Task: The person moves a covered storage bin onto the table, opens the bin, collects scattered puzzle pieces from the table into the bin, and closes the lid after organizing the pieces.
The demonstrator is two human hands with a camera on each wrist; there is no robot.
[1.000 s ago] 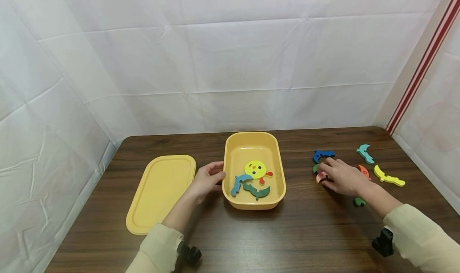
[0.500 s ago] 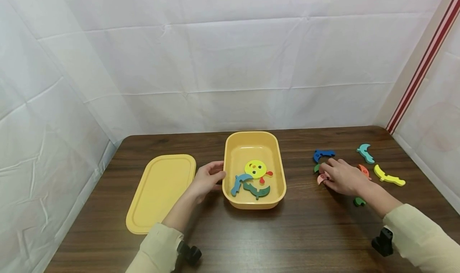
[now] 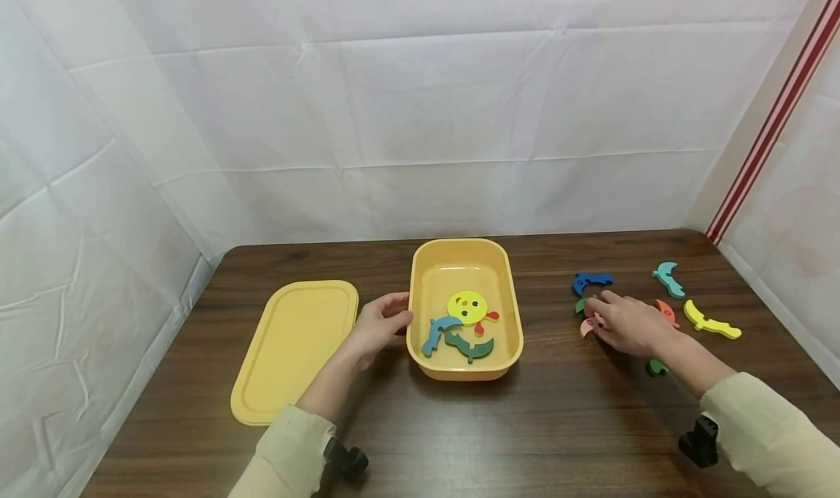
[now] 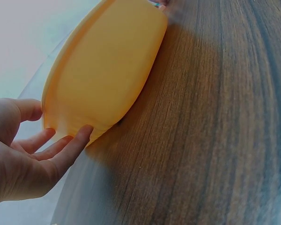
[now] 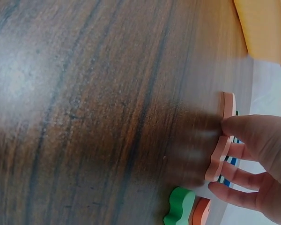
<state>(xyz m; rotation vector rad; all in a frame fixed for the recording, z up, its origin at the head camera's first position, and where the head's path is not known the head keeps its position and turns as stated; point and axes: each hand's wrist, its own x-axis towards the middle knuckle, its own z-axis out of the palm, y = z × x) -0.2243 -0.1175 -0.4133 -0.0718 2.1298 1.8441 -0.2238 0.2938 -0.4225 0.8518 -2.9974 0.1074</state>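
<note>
In the head view my left hand [image 3: 377, 328] is at the left wall of a yellow plastic box [image 3: 420, 265]. The left wrist view shows spread fingers touching the wall, thumb at the rim. Inside the box lie a yellow smiling-face disc [image 3: 467, 307] with red-tipped feelers, a blue curved piece [image 3: 433, 336] and a dark green one [image 3: 469, 348]. To the right, my right hand [image 3: 626, 327] pinches a wavy pink toy piece [image 5: 216, 161] at the tabletop; thumb and fingers cover its middle. A green piece [image 3: 580, 305] is partly hidden behind the fingers.
A yellow lid [image 3: 295, 348] lies left of the box. Around my right hand are dark blue [image 3: 593, 281], turquoise [image 3: 668, 278], orange [image 3: 666, 312], yellow [image 3: 710, 321] and green [image 3: 656, 367] curved pieces. White sheeting [image 3: 426, 119] hangs behind the wooden table [image 3: 485, 440].
The right hand and the pink piece have shifted very slightly to the right. The left hand keeps its place at the box, and the box's contents look the same.
</note>
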